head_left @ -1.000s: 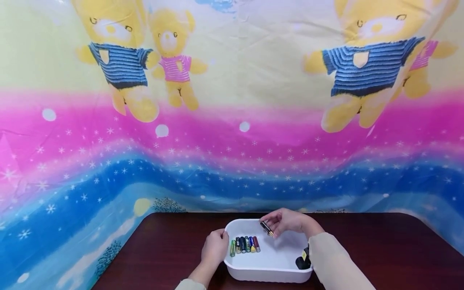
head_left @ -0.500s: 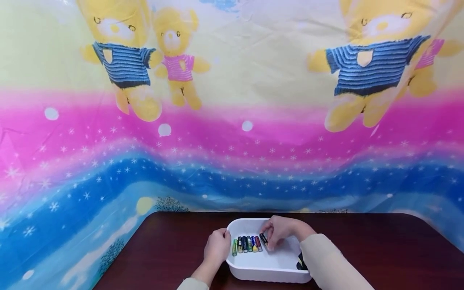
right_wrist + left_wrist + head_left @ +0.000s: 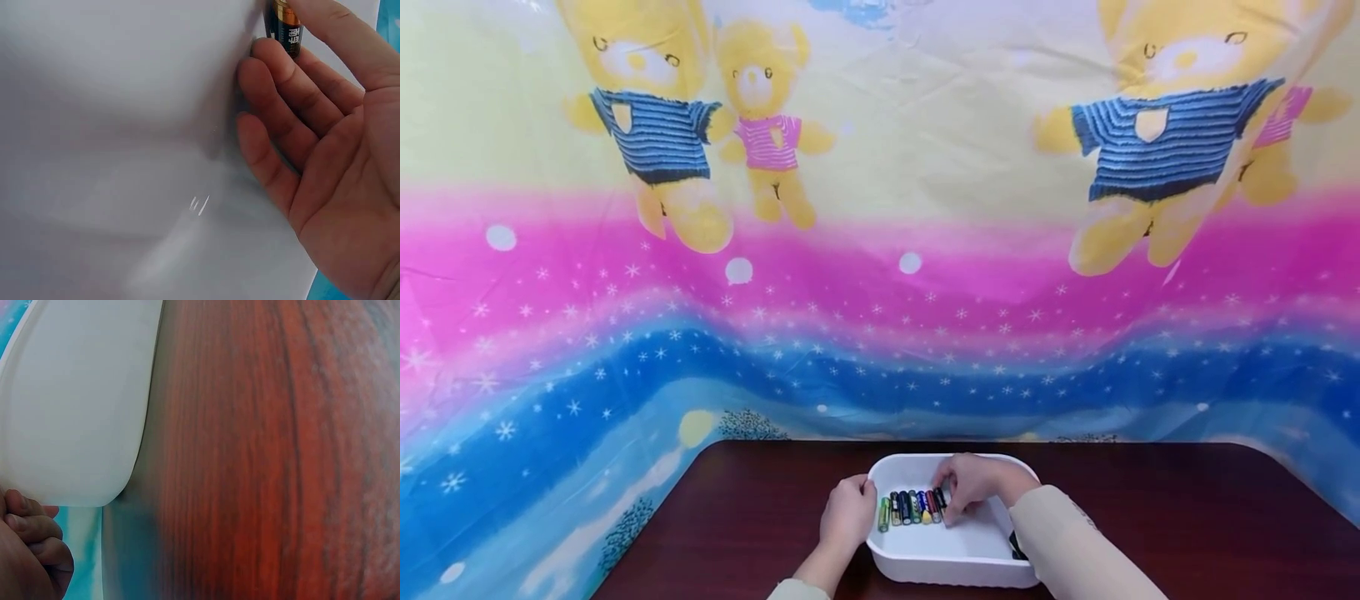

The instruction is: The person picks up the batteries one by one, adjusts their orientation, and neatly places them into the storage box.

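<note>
A white plastic tub (image 3: 955, 572) stands on the table in the head view. My left hand (image 3: 847, 514) grips its left rim with curled fingers; the tub's pale wall (image 3: 75, 406) fills the upper left of the left wrist view. Inside lies a row of several batteries (image 3: 906, 507), side by side. My right hand (image 3: 976, 485) reaches into the tub and pinches a black battery with a gold end (image 3: 288, 31) between thumb and fingers. That battery is at the right end of the row, partly hidden by the fingers.
In the tub's right front corner is a black object (image 3: 1017, 546), mostly covered by the right sleeve (image 3: 1075, 537). The dark reddish-brown table (image 3: 737, 508) extends around the tub. Behind it hangs a bear-print cloth (image 3: 880, 333).
My right hand has lowered the black battery from above the tub and brought it left, up to the right end of the row. The left hand stays at the rim.
</note>
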The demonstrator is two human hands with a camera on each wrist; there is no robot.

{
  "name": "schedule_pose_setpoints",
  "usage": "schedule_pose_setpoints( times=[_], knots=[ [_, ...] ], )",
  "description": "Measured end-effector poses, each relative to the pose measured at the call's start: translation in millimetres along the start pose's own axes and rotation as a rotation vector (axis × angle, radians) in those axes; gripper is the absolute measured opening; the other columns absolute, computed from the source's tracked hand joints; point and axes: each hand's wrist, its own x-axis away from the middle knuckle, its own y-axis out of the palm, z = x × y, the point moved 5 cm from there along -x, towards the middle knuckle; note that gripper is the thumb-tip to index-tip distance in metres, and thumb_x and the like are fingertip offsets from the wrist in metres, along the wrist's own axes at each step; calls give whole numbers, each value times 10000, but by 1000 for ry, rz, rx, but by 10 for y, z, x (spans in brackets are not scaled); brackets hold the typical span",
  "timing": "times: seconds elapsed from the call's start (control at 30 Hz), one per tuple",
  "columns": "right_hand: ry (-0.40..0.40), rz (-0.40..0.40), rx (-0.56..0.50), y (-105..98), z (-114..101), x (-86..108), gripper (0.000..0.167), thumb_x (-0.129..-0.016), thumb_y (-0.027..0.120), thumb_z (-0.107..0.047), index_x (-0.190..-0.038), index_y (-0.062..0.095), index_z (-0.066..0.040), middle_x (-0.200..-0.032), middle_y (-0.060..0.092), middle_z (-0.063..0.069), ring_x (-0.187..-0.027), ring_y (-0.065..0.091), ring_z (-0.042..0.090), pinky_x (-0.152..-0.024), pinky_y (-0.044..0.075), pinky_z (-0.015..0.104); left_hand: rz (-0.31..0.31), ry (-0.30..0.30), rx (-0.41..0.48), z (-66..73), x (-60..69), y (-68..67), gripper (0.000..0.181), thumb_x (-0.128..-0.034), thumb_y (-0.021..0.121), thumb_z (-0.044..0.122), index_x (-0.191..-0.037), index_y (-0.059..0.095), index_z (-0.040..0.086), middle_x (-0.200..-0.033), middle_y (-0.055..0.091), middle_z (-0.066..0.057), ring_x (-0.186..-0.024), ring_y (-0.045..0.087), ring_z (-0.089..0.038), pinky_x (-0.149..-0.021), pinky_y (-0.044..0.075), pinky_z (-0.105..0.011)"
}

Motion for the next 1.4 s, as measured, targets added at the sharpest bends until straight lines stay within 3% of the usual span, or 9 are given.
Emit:
schedule_pose_setpoints(
  times=[0.63, 0.87, 0.93, 1.17, 1.4],
  knots=[
    [44, -23, 28, 4, -15, 12, 456, -636, 839, -117, -1051, 649, -102, -619, 566, 32, -519, 537, 166, -509, 462, 324, 8, -18, -7, -26, -6, 28, 295, -913, 510, 187, -1106, 658, 20, -974, 671, -89, -759, 608, -152, -637, 508, -373],
    [141, -106, 53, -111, -143, 64, 432, -712, 787, -111, -1116, 640, -149, -703, 604, 40, -633, 607, 235, -576, 525, 414, 16, -7, -8, -5, -10, 5, 283, -909, 521, 186, -1085, 669, 20, -953, 672, -82, -747, 606, -149, -638, 512, -371],
    [135, -117, 55, -164, -211, 87, 411, -742, 753, -83, -1133, 633, -131, -727, 618, 37, -673, 623, 255, -603, 529, 436, 21, 2, -6, 4, -5, -9, 279, -909, 523, 185, -1076, 671, 19, -942, 671, -83, -740, 606, -150, -633, 515, -369],
    [107, -60, 56, -399, -333, 183, 315, -803, 701, -98, -1114, 654, -111, -787, 607, 12, -702, 615, 216, -639, 520, 412, 19, -6, 7, 8, 19, -14, 287, -912, 527, 189, -1087, 663, 7, -965, 666, -101, -767, 610, -169, -664, 520, -388],
    [120, 35, 52, -700, -225, 405, 257, -829, 680, -118, -1084, 660, -89, -790, 638, 4, -704, 596, 205, -642, 511, 385, 13, -13, 9, -16, 14, 10, 294, -915, 522, 191, -1100, 660, 9, -984, 666, -104, -795, 612, -178, -698, 519, -410]
  ],
)
